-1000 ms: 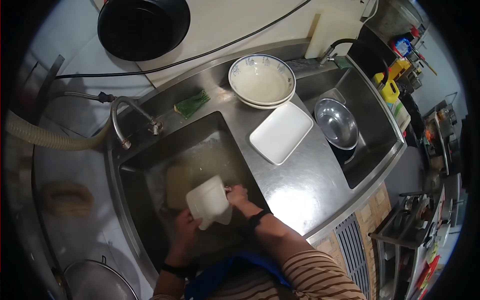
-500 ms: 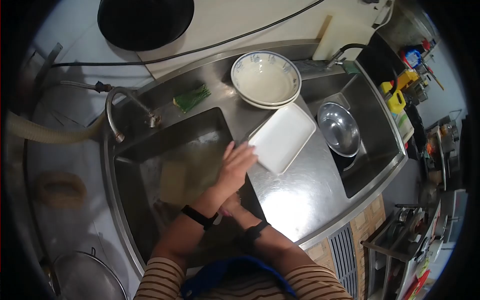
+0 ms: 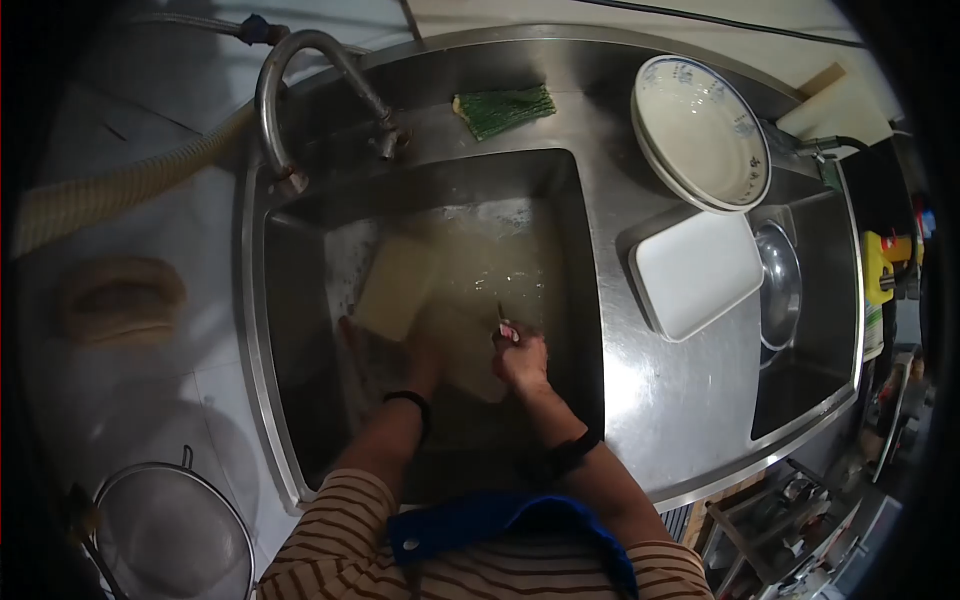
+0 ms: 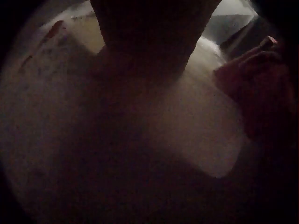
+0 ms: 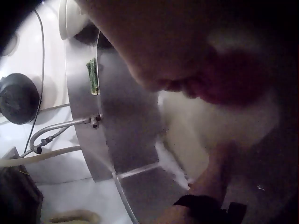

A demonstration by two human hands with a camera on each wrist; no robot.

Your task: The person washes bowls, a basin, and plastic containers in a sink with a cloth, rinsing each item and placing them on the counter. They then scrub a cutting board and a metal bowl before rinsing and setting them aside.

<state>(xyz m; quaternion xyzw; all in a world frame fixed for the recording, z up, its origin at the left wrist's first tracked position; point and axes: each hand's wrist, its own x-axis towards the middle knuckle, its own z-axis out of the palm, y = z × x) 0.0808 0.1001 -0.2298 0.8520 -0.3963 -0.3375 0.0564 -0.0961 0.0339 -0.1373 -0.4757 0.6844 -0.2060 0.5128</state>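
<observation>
In the head view, my left hand (image 3: 425,350) is under the cloudy water in the sink (image 3: 590,300), its fingers hidden, beside a pale submerged dish (image 3: 465,345). My right hand (image 3: 520,360) is just right of that dish, fingers curled round a small dark thing with a whitish and reddish part (image 3: 508,330). Another pale rectangular piece (image 3: 398,287) lies underwater to the left. The left wrist view is dim and shows the pale dish (image 4: 205,135) with my right hand (image 4: 257,86) at its right.
White rectangular dishes (image 3: 697,275) and patterned bowls (image 3: 700,135) stand on the steel counter right of the sink. A green scouring pad (image 3: 505,110) lies behind it, near the curved tap (image 3: 325,45). A metal bowl (image 3: 778,285) sits in the second basin.
My left hand has left the white dishes on the counter and gone down into the water. My right hand has moved up and right within the sink. The head view has shifted.
</observation>
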